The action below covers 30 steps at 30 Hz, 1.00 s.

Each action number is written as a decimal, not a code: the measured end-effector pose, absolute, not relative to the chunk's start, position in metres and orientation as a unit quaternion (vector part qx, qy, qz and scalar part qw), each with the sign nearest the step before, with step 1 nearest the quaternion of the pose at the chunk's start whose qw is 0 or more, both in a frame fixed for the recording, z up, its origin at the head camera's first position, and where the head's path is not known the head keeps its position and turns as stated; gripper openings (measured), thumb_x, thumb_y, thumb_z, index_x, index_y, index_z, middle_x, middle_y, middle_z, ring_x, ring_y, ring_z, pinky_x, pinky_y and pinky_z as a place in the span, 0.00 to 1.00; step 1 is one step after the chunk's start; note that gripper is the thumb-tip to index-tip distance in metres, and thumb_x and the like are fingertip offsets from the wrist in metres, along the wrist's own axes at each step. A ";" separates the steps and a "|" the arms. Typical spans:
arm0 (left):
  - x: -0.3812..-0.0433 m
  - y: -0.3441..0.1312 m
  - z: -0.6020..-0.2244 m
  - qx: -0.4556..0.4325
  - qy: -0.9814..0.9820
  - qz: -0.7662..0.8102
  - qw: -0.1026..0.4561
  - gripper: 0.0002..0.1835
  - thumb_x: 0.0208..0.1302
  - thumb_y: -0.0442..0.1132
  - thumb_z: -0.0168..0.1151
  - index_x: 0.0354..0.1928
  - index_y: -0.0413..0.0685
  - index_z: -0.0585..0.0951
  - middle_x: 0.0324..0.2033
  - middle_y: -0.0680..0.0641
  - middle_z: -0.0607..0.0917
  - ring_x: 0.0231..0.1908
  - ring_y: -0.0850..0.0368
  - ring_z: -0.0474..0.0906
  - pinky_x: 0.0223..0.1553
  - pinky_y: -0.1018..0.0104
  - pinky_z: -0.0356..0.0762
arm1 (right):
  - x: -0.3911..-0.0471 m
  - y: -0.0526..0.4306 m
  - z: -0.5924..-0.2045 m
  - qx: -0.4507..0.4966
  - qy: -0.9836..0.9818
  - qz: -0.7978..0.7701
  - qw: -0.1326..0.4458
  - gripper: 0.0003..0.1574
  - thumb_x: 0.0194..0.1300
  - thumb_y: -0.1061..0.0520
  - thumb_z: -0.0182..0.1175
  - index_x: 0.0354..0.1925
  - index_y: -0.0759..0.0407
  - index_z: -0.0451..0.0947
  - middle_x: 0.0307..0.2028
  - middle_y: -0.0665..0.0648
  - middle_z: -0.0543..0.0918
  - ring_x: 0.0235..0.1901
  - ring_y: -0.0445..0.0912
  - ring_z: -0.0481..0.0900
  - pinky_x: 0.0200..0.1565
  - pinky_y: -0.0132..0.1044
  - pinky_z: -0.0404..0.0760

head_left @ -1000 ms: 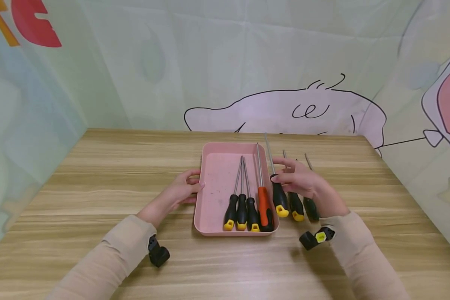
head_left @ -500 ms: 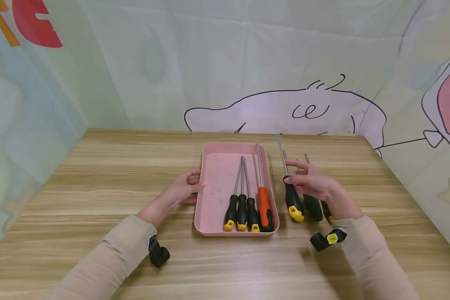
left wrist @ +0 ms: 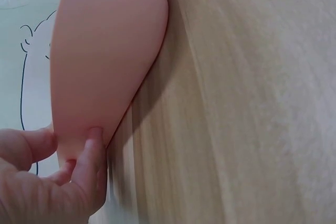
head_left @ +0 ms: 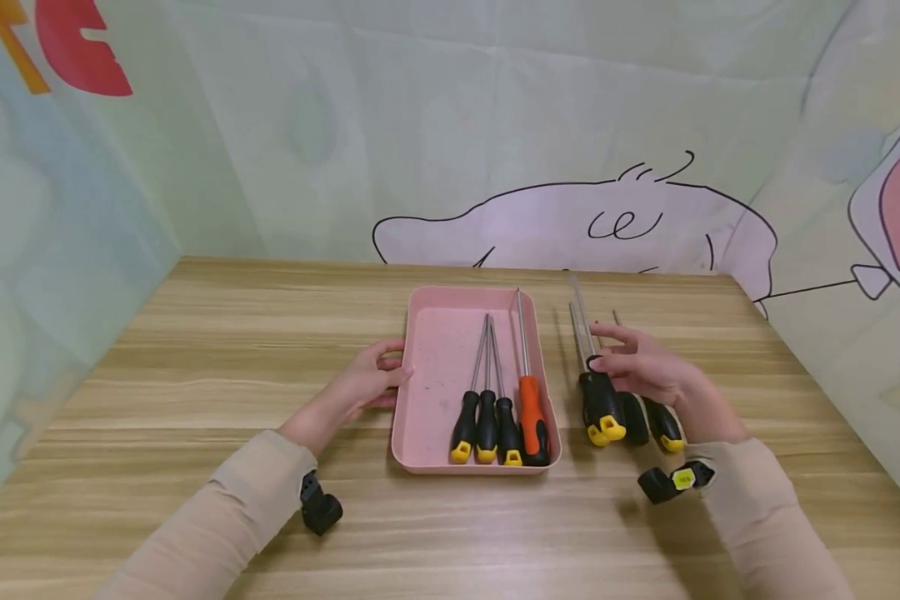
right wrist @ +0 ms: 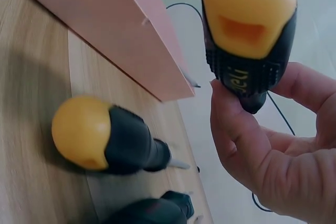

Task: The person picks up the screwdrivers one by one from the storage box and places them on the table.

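Note:
My left hand [head_left: 360, 383] holds the left wall of a pink tray [head_left: 433, 417], thumb at the rim and fingers against the outside. In the left wrist view, fingertips press the tray's outer wall [left wrist: 110, 51]. Right of the tray, my right hand [head_left: 648, 371] pinches a black-and-yellow screwdriver [right wrist: 247, 24] near the top of its handle, shaft pointing away. Below it, another black-and-yellow screwdriver [right wrist: 126, 140] lies on the table, apart from the held one in the right wrist view. Inside the tray are three black-and-yellow screwdrivers [head_left: 486, 425] and an orange-and-black screwdriver [head_left: 530, 412].
Beside the right hand lie a dark-handled screwdriver [head_left: 633, 418] and another with a yellow end [head_left: 664, 425], their shafts partly hidden by the fingers. The wooden table [head_left: 270, 333] ends at a printed cloth backdrop [head_left: 307, 167].
My right hand has carried the screwdriver rightward, from beside the tray's right wall to over the screwdrivers on the table. The left hand and tray stay put. The head view has shifted slightly.

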<state>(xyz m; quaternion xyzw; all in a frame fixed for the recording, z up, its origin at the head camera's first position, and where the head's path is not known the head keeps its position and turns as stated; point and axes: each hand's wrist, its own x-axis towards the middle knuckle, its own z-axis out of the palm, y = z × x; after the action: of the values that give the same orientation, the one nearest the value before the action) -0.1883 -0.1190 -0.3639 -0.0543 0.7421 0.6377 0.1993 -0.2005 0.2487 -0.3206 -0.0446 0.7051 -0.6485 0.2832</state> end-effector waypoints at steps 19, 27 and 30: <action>-0.187 -0.120 -0.365 -0.052 0.743 0.637 0.200 0.28 0.68 0.32 0.51 0.68 0.40 0.57 0.60 0.32 0.66 0.49 0.47 0.73 0.40 0.60 0.79 | -0.204 0.290 -0.315 -0.042 0.713 -0.644 0.274 0.35 0.63 0.67 0.55 0.65 0.59 0.54 0.32 0.52 0.75 0.30 0.39 0.75 0.34 0.31 0.79; -0.187 -0.120 -0.365 -0.051 0.739 0.641 0.203 0.28 0.69 0.32 0.50 0.68 0.40 0.56 0.60 0.33 0.65 0.49 0.47 0.73 0.39 0.61 0.79 | -0.205 0.316 -0.321 -0.027 0.726 -0.634 0.266 0.26 0.65 0.67 0.53 0.56 0.45 0.64 0.34 0.53 0.73 0.33 0.40 0.75 0.37 0.32 0.78; -0.188 -0.119 -0.365 -0.051 0.739 0.641 0.201 0.28 0.68 0.31 0.51 0.68 0.40 0.56 0.60 0.33 0.66 0.49 0.47 0.73 0.40 0.60 0.79 | -0.205 0.325 -0.323 -0.021 0.728 -0.633 0.263 0.25 0.65 0.67 0.53 0.53 0.41 0.67 0.35 0.54 0.72 0.34 0.40 0.75 0.37 0.33 0.78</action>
<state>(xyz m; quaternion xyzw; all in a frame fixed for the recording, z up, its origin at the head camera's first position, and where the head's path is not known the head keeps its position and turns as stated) -0.1879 -0.1194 -0.3655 -0.0510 0.7391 0.6408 0.2011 -0.2048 0.3250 -0.3230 -0.0211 0.7276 -0.6334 0.2626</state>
